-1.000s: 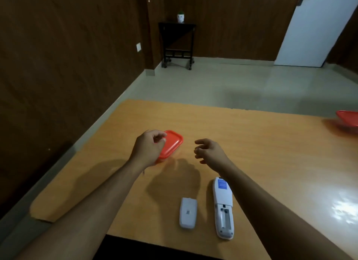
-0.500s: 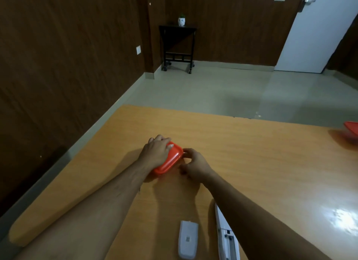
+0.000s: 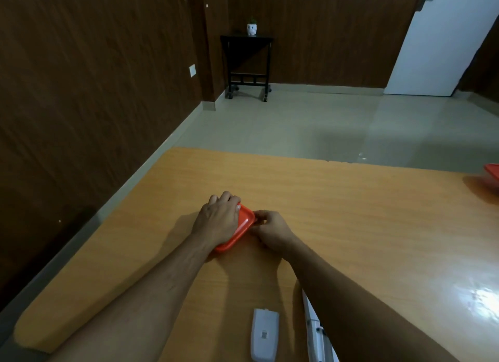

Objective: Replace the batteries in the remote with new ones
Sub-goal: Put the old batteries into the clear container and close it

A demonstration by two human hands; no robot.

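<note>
The left hand [image 3: 217, 221] is pressing down on the red container [image 3: 239, 233] while the right hand [image 3: 272, 230] is pinching its lid corner. Judging by this, the lid needs prying up next to reach new batteries.

Your hands are flanking the box [image 3: 239, 233] lying on the table [image 3: 351, 213], beyond the cover [image 3: 264, 334] and remote [image 3: 314, 332].

Dim wide-angle view, glare on table [image 3: 480, 294]

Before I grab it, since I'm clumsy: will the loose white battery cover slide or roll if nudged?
The battery cover lies flat, so it probably slides, not rolls. The glossy table suggests little grip. It looks thin, likely light.
</note>
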